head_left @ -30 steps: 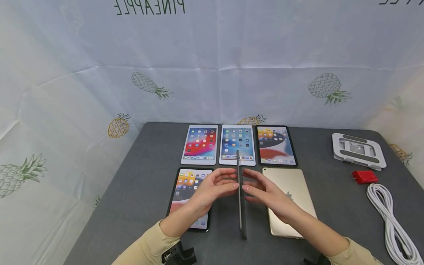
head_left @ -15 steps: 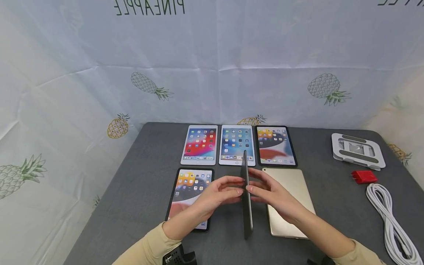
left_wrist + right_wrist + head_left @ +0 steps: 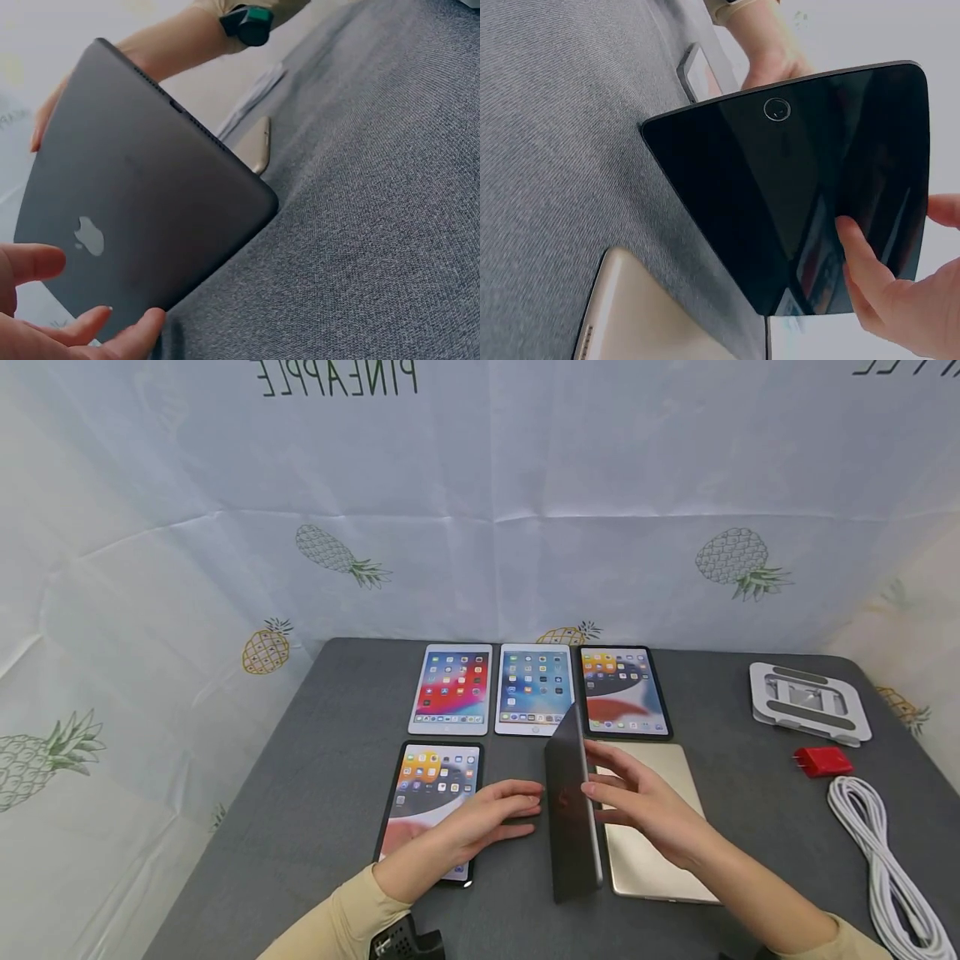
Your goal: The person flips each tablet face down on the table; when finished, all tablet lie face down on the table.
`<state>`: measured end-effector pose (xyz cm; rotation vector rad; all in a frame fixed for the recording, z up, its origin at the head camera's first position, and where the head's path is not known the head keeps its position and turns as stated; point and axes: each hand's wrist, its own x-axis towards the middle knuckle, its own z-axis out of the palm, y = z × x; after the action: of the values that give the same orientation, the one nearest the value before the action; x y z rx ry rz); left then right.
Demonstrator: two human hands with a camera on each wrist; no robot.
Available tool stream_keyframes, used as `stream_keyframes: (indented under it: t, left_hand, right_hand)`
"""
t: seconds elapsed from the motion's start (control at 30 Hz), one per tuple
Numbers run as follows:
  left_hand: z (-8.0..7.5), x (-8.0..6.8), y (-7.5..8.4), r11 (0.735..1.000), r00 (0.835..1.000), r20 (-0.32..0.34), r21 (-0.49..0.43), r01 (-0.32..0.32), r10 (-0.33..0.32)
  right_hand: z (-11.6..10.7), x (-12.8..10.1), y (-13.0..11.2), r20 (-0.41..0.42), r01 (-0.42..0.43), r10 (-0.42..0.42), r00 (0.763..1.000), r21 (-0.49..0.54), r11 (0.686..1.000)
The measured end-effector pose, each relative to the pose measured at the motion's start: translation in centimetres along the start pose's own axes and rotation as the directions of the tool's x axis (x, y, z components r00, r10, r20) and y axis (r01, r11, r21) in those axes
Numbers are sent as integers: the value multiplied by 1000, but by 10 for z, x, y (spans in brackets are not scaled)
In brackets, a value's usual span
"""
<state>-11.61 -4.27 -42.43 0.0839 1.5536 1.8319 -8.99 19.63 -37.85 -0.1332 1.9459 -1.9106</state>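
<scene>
loosely spread and gripping nothing, the left hand (image 3: 491,816) hangs just beside the dark tablet (image 3: 572,814), its forearm over the lit, black-rimmed tablet (image 3: 431,783); its fingers have just come away from the dark back. at centre, the dark tablet stands on a long edge on the grey tabletop (image 3: 330,793), now leaning rightward, its back visible from above; its long axis runs front to back, home button (image 3: 777,109) at the near end, screen facing right. the right hand (image 3: 645,797) pinches its upper edge, fingers against the screen, and so seems to govern the tilt alone. beneath that hand, the gold tablet (image 3: 641,860) lies back up.
</scene>
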Motion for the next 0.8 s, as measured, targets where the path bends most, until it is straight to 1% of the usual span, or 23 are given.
stream_keyframes:
  t: [0.2,0.37,0.5,0.63,0.8]
  left_hand:
    - [-1,3,-3,1000,1000,-2,-23,8,-8]
    - [-1,4,-5,1000,1000,-2,-26,4,-4]
    - [-1,5,-7,1000,1000,-3,-20,2,-2]
    - [-3,4,-8,1000,1000,-12,12,-15,16]
    - [-6,0,-8,996,996,-63,71,-51,56]
  right_hand:
    - [-11,-8,0,-26,1,-1,1000,-5,1000]
    - [-20,-13,6,-48,-21,20,999,-5,1000]
    - [-26,-15,12,-52,-9,9,999,7,1000]
    - [-29,-14,20,-51,-17,19,999,44,999]
    - [-27,-10,30,-45,-53,56,997,64,997]
